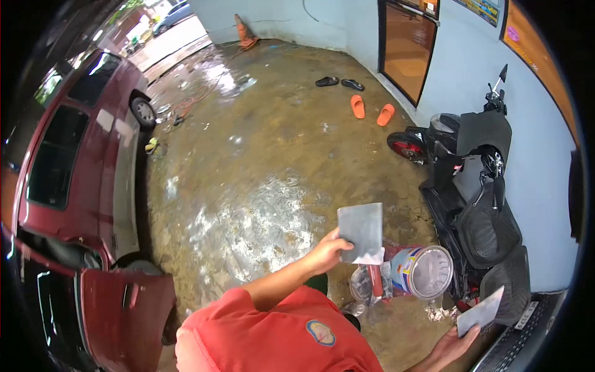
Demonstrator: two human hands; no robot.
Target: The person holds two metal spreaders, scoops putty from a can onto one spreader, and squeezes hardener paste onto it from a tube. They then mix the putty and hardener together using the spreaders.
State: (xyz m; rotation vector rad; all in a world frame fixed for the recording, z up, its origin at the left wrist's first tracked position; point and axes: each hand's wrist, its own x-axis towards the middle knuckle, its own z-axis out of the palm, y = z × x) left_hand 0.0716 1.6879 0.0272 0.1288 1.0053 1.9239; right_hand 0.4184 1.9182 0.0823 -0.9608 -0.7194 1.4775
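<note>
My left hand (328,251) is closed on a flat grey square plate (361,229), thumb across its face. Whitish-pink paste (370,256) clings to the plate's lower edge. Lower right, my right hand (455,347) grips a thin metal spreader (481,313), tilted up to the right. Between the hands lies a tin with a colourful label (427,273), its round end towards me. Beside it are a red tube-like object (375,280) and clear plastic (362,285), partly covered by the plate. What stands under my forearm is mostly hidden.
A dark red van (80,136) with an open door (127,310) stands left. A black motor scooter (480,180) is parked right, near the tin. Orange slippers (372,111), black sandals (339,82), a cone (244,34) and a hose (195,99) lie about the wet floor (260,149).
</note>
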